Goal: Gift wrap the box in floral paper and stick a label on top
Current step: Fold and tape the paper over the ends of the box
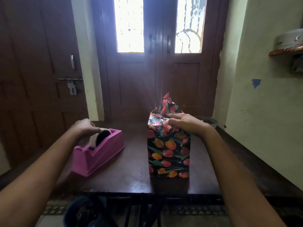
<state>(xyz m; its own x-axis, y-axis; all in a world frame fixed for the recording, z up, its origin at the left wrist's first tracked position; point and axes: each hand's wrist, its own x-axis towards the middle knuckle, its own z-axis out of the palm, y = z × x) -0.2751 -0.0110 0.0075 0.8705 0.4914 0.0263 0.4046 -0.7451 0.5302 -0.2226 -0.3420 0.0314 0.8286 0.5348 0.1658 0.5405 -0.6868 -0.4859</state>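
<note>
Glossy floral paper lies flattened under the right hand [185, 124], whose fingers are straight and close together, pressing the folded end down on top of the box [168, 153]. Beyond its fingertips a pointed flap [166, 104] of the same paper stands upright, not yet folded over. The left hand [85, 126] reaches to the other side, its fingers curled over the top of the tape roll [103, 135] that sits in a pink dispenser [98, 154] (whether it has caught a loose end of tape I cannot tell).

The box stands on end near the middle of the table [131, 177], to the right of the dispenser and apart from it. Its sides facing the camera are fully covered in the tulip print. I judge the wrapping well along: the body is done, and this top end is half closed. What seems left is taping the pressed folds, bringing the flap down and fixing it. The label comes after that, and I see none anywhere.

The table is dark polished wood that catches a dull shine. Behind it is a brown double door [164, 76] with two bright glass panes. A second door with a bolt [70, 82] is at the left. On the pale wall [262, 95] at the right, a small shelf [286, 51] holds a round metal tin [288, 39].
</note>
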